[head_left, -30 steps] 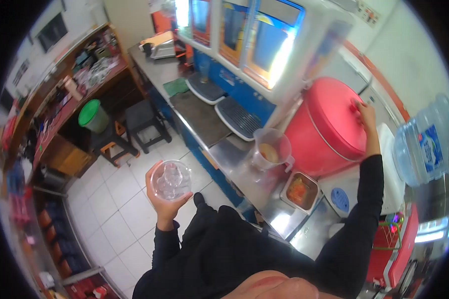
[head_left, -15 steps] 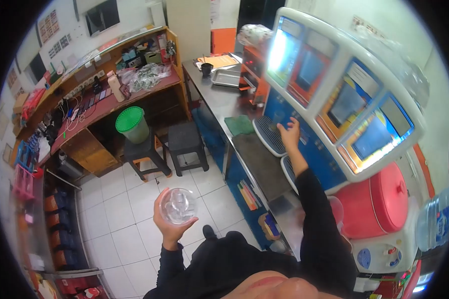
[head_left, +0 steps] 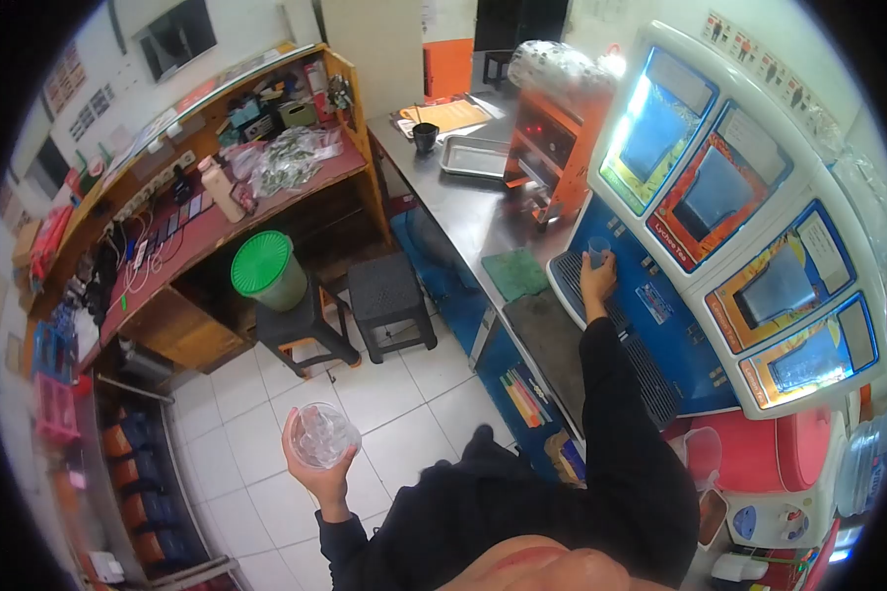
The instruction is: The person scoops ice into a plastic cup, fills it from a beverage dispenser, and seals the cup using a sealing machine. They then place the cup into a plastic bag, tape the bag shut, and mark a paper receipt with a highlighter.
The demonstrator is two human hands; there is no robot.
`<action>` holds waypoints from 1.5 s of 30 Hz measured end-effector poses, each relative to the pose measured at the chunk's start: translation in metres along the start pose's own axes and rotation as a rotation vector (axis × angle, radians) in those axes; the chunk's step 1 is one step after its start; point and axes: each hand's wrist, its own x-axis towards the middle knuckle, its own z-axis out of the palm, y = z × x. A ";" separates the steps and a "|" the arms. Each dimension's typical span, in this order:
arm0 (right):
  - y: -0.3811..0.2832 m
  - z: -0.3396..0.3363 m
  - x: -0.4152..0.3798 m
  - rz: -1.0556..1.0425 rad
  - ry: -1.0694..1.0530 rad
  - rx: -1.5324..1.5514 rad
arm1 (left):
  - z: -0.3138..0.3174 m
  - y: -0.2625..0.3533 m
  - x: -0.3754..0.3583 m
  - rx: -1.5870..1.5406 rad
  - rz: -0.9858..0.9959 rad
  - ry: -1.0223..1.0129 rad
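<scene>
A clear plastic cup with ice (head_left: 326,434) is in my left hand (head_left: 317,480), its fingers wrapped round the side, held out over the tiled floor. My right arm is stretched toward the drink dispenser (head_left: 650,305). There my right hand (head_left: 597,281) grips a small see-through measuring cup (head_left: 598,250) just above the drip tray (head_left: 568,268). Lit drink panels, one reading "Lychee Tea" (head_left: 715,197), slope above that hand. A green cloth (head_left: 515,274) lies on the counter beside the tray.
Two black stools (head_left: 391,295) stand on the floor, one bearing a green-lidded bucket (head_left: 263,271). An orange rack (head_left: 552,148), a metal tray (head_left: 474,156) and a black cup (head_left: 425,136) occupy the far counter. A red drinks cooler (head_left: 774,451) sits at right.
My right hand has closed round the small cup, its fingers spread beside it before. The view has shifted, and my left hand still holds the cup with ice.
</scene>
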 end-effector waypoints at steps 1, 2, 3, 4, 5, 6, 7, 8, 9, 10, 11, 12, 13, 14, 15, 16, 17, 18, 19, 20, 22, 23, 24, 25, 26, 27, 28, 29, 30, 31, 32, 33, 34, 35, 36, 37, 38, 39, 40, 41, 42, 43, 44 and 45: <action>-0.006 -0.002 -0.003 0.015 0.008 -0.005 | 0.012 -0.006 0.014 0.000 0.004 -0.018; -0.013 -0.005 -0.006 0.013 0.019 0.067 | 0.024 -0.011 0.027 -0.029 0.021 -0.040; -0.030 -0.012 -0.005 0.009 0.032 0.140 | 0.038 -0.016 0.041 -0.059 0.038 -0.062; -0.044 -0.018 -0.001 0.027 0.039 0.134 | 0.053 -0.019 0.055 -0.056 0.041 -0.082; -0.056 -0.026 0.003 0.035 0.040 0.113 | 0.068 -0.021 0.069 -0.050 0.055 -0.121; -0.064 -0.032 0.007 0.048 0.040 0.093 | 0.083 -0.023 0.082 -0.039 0.070 -0.163; -0.069 -0.038 0.014 0.076 0.047 0.088 | 0.099 -0.025 0.096 -0.032 0.077 -0.192; -0.074 -0.042 0.024 0.120 0.001 0.027 | 0.118 -0.028 0.109 -0.061 0.074 -0.221; -0.077 -0.044 0.035 0.163 -0.045 -0.031 | 0.135 -0.032 0.125 -0.092 0.072 -0.249; -0.078 -0.043 0.043 0.188 -0.033 -0.030 | 0.151 -0.036 0.140 -0.065 0.097 -0.276; -0.079 -0.042 0.047 0.221 -0.101 -0.147 | 0.166 -0.035 0.154 -0.062 0.107 -0.298; -0.081 -0.042 0.050 0.250 -0.170 -0.263 | 0.183 -0.032 0.167 -0.081 0.125 -0.311; -0.084 -0.041 0.049 0.262 -0.160 -0.260 | 0.199 -0.032 0.179 -0.101 0.143 -0.318; -0.087 -0.041 0.045 0.239 -0.081 -0.211 | 0.210 -0.034 0.192 -0.116 0.138 -0.351; -0.089 -0.039 0.045 0.217 -0.006 -0.169 | 0.223 -0.038 0.205 -0.116 0.140 -0.365; -0.087 -0.036 0.046 0.286 -0.064 -0.262 | 0.234 -0.043 0.217 -0.098 0.151 -0.381; -0.084 -0.033 0.042 0.308 -0.073 -0.276 | 0.241 -0.048 0.226 -0.075 0.155 -0.401; -0.083 -0.030 0.040 0.304 -0.049 -0.273 | 0.249 -0.054 0.236 -0.043 0.179 -0.410; -0.082 -0.027 0.041 0.292 -0.016 -0.267 | 0.257 -0.057 0.244 -0.044 0.175 -0.425; -0.078 -0.022 0.043 0.296 -0.010 -0.272 | 0.266 -0.060 0.252 -0.094 0.145 -0.449; -0.063 -0.013 0.043 0.254 0.011 -0.303 | 0.285 -0.060 0.269 -0.138 0.131 -0.506; -0.061 -0.011 0.043 0.253 0.016 -0.301 | 0.294 -0.065 0.278 -0.142 0.135 -0.506; -0.062 -0.010 0.042 0.237 0.056 -0.364 | 0.304 -0.073 0.288 -0.182 0.114 -0.558; -0.066 -0.008 0.043 0.222 0.098 -0.426 | 0.314 -0.079 0.301 -0.223 0.097 -0.612; -0.070 -0.009 0.042 0.229 0.103 -0.424 | 0.324 -0.082 0.313 -0.230 0.107 -0.648; -0.075 -0.011 0.045 0.261 0.103 -0.386 | 0.335 -0.084 0.326 -0.236 0.110 -0.651; -0.079 -0.013 0.044 0.295 0.097 -0.354 | 0.342 -0.085 0.338 -0.222 0.108 -0.687; -0.082 -0.013 0.044 0.297 0.099 -0.362 | 0.350 -0.087 0.349 -0.211 0.108 -0.725; -0.086 -0.013 0.045 0.318 0.105 -0.361 | 0.358 -0.086 0.362 -0.248 0.125 -0.756; -0.089 -0.013 0.047 0.345 0.120 -0.359 | 0.364 -0.087 0.373 -0.261 0.130 -0.772; -0.089 -0.010 0.047 0.361 0.143 -0.370 | 0.371 -0.089 0.384 -0.283 0.112 -0.787; -0.083 -0.004 0.046 0.369 0.164 -0.386 | 0.379 -0.092 0.394 -0.305 0.091 -0.811; -0.081 -0.001 0.043 0.382 0.187 -0.409 | 0.385 -0.096 0.405 -0.319 0.120 -0.824; -0.078 0.002 0.042 0.426 0.158 -0.475 | 0.390 -0.098 0.415 -0.339 0.117 -0.876; -0.077 0.004 0.042 0.478 0.130 -0.545 | 0.395 -0.097 0.423 -0.332 0.149 -0.867; -0.072 0.007 0.040 0.468 0.163 -0.569 | 0.400 -0.096 0.430 -0.329 0.181 -0.860; -0.093 0.000 0.045 0.555 0.093 -0.623 | 0.404 -0.095 0.434 -0.341 0.161 -0.873; -0.092 0.001 0.043 0.492 0.169 -0.568 | 0.408 -0.106 0.440 -0.369 0.162 -0.894; -0.092 0.001 0.043 0.457 0.221 -0.601 | 0.411 -0.111 0.445 -0.377 0.159 -0.914; -0.093 0.000 0.043 0.488 0.242 -0.624 | 0.415 -0.115 0.448 -0.380 0.158 -0.924; -0.094 -0.001 0.043 0.476 0.231 -0.613 | 0.421 -0.118 0.449 -0.392 0.154 -0.954; -0.095 -0.001 0.044 0.457 0.215 -0.597 | 0.424 -0.121 0.449 -0.390 0.145 -0.951; -0.097 -0.001 0.044 0.469 0.219 -0.605 | 0.426 -0.124 0.450 -0.384 0.136 -0.940; -0.099 -0.001 0.044 0.472 0.228 -0.566 | 0.427 -0.123 0.450 -0.384 0.132 -0.951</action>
